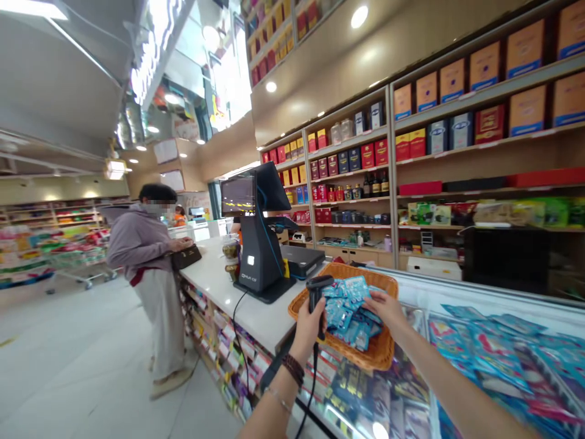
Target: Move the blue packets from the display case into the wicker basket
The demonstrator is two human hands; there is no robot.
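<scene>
My left hand (311, 326) is wrapped round a black handheld barcode scanner (316, 299), its head pointing over the basket and its cord hanging down. A brown wicker basket (388, 360) holds a heap of small blue packets (342, 311). At the heap's right side, my right hand (386, 314) reaches over the basket, with its fingers closed on the edge of a blue packet (370, 314). The fingertips are partly hidden among the packets.
A black point-of-sale terminal (258, 256) stands on the white counter (214, 274), beside a black cash box (301, 259) and a jar (231, 250). The glass display case (411, 402) holds more packets. Across the counter stands a person (146, 256) with a dark bag (186, 257).
</scene>
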